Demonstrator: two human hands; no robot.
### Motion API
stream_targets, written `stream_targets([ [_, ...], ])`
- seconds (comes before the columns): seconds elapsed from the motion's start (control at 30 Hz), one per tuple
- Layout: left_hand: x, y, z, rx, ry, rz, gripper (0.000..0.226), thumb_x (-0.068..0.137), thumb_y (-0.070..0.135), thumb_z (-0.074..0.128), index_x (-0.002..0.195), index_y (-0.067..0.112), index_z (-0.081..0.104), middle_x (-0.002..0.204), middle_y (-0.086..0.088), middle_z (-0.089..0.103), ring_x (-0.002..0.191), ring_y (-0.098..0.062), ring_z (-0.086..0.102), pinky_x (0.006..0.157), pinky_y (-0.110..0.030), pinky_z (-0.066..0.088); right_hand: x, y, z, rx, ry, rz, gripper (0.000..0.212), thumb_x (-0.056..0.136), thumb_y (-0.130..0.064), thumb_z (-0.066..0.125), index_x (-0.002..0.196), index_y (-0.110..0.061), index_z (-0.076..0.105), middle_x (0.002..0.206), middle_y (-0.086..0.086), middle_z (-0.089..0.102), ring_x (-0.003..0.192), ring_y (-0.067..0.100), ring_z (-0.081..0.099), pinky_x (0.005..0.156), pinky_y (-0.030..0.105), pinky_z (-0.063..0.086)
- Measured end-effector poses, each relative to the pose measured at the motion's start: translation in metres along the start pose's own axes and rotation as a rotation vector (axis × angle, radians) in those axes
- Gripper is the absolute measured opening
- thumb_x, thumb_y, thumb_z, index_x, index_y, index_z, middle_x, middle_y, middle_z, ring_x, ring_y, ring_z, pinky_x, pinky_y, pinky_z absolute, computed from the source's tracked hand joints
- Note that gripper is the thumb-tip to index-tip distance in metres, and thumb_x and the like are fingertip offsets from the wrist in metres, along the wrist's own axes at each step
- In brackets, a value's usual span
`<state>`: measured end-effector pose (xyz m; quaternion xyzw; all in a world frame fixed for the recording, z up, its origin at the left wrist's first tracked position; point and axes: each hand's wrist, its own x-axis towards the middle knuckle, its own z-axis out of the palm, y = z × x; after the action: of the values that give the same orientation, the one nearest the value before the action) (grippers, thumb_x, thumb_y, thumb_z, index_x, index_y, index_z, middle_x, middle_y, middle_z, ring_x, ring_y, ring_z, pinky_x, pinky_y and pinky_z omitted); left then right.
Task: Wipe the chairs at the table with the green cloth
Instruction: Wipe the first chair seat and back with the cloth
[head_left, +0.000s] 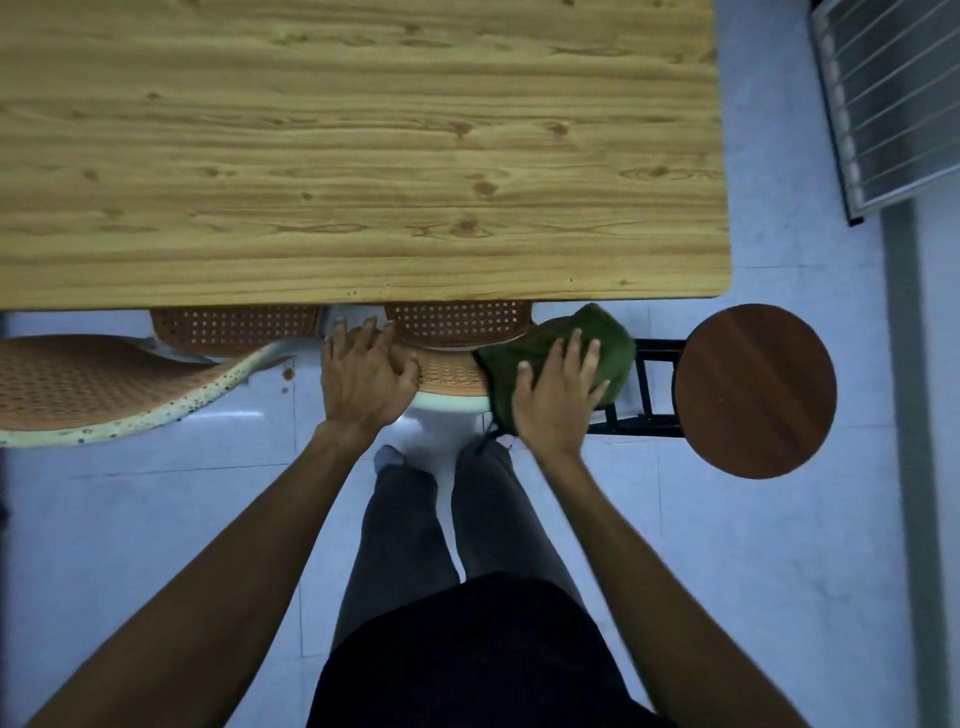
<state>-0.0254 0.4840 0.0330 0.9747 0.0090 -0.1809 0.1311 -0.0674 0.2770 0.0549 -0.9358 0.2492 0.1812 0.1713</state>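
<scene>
Pressing green cloth (561, 353), right hand (558, 400) hides chair (452, 371) corner.

Two chairs (457, 353) (104, 384) sit tucked at the surface's (363, 156) near edge; a stool (756, 389) stands right, apparently just clear of it.

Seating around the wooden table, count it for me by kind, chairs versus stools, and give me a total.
Woven-pattern chairs: 2, the one under the green cloth at and another to its left
Round wooden stools: 1
Total: 3
</scene>
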Motion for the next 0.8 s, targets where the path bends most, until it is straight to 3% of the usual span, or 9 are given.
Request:
stream_targets([
  [0.13, 0.0, 0.0, 0.001, -0.023, 0.025, -0.008, 0.064, 0.086, 0.045, 0.043, 0.139, 0.01, 0.055, 0.145, -0.017, 0.054, 0.143, -0.045, 0.034, 0.115, -0.057, 0.028, 0.064, 0.031, -0.025, -0.006, -0.003, -0.018, 0.04, 0.095, -0.027, 0.047, 0.123, -0.002, 0.061, 0.152, 0.014, 0.04, 0.144, 0.037, 0.025, 0.112, 0.052, 0.031],
  [0.23, 0.001, -0.002, 0.006, -0.052, 0.073, -0.016, 0.066, 0.085, 0.045, 0.041, 0.139, 0.01, 0.055, 0.143, -0.017, 0.056, 0.143, -0.044, 0.035, 0.114, -0.056, 0.031, 0.112, 0.042, -0.041, 0.017, -0.242, -0.014, 0.035, 0.094, -0.023, 0.048, 0.116, -0.002, 0.065, 0.127, 0.02, 0.06, 0.117, 0.04, 0.053, 0.087, 0.036, 0.042],
  [0.3, 0.001, -0.004, 0.011, -0.049, 0.093, -0.021, 0.065, 0.086, 0.043, 0.042, 0.14, 0.011, 0.053, 0.144, -0.016, 0.056, 0.144, -0.042, 0.035, 0.117, -0.055, 0.03, 0.136, 0.043, -0.047, -0.02, -0.413, 0.029, 0.038, 0.093, -0.027, 0.049, 0.122, -0.007, 0.063, 0.125, 0.021, 0.062, 0.111, 0.04, 0.056, 0.085, 0.036, 0.043],
  [0.4, 0.004, -0.008, 0.017, -0.038, 0.136, -0.006, 0.061, 0.087, 0.04, 0.044, 0.139, 0.01, 0.054, 0.142, -0.016, 0.057, 0.14, -0.039, 0.042, 0.119, -0.051, 0.028, 0.153, 0.038, -0.048, -0.128, -0.569, 0.014, 0.047, 0.095, -0.039, 0.047, 0.13, -0.01, 0.058, 0.135, 0.02, 0.057, 0.114, 0.037, 0.055, 0.092, 0.038, 0.045],
  [0.5, 0.004, -0.009, 0.019, -0.032, 0.18, 0.023, 0.058, 0.088, 0.038, 0.045, 0.137, 0.008, 0.055, 0.138, -0.016, 0.06, 0.133, -0.039, 0.049, 0.118, -0.051, 0.029, 0.147, 0.033, -0.051, -0.375, -0.613, -0.225, 0.057, 0.097, -0.048, 0.03, 0.141, -0.016, 0.047, 0.148, 0.016, 0.046, 0.128, 0.036, 0.047, 0.102, 0.039, 0.039],
  [0.6, 0.003, -0.006, 0.017, -0.029, 0.18, -0.002, 0.058, 0.088, 0.039, 0.045, 0.136, 0.008, 0.056, 0.137, -0.017, 0.06, 0.133, -0.043, 0.048, 0.115, -0.053, 0.031, 0.125, 0.025, -0.05, -0.616, -0.661, -0.436, 0.074, 0.088, -0.057, 0.008, 0.145, -0.023, 0.04, 0.157, 0.012, 0.032, 0.141, 0.035, 0.031, 0.114, 0.053, 0.023],
  [0.67, 0.004, -0.005, 0.016, -0.029, 0.151, -0.017, 0.059, 0.087, 0.04, 0.044, 0.136, 0.008, 0.056, 0.137, -0.017, 0.06, 0.133, -0.044, 0.047, 0.115, -0.053, 0.031, 0.103, 0.014, -0.044, -0.613, -0.728, -0.527, 0.067, 0.094, -0.055, 0.008, 0.151, -0.026, 0.03, 0.162, 0.006, 0.021, 0.147, 0.03, 0.02, 0.118, 0.055, 0.011],
  [0.8, 0.006, -0.007, 0.018, -0.034, 0.1, -0.027, 0.062, 0.087, 0.043, 0.039, 0.139, 0.011, 0.053, 0.14, -0.015, 0.058, 0.133, -0.039, 0.049, 0.117, -0.05, 0.028, 0.064, -0.022, -0.033, -0.457, -0.891, -0.649, 0.061, 0.099, -0.054, 0.013, 0.156, -0.032, 0.013, 0.164, -0.008, 0.011, 0.151, 0.02, 0.01, 0.12, 0.05, 0.007],
])
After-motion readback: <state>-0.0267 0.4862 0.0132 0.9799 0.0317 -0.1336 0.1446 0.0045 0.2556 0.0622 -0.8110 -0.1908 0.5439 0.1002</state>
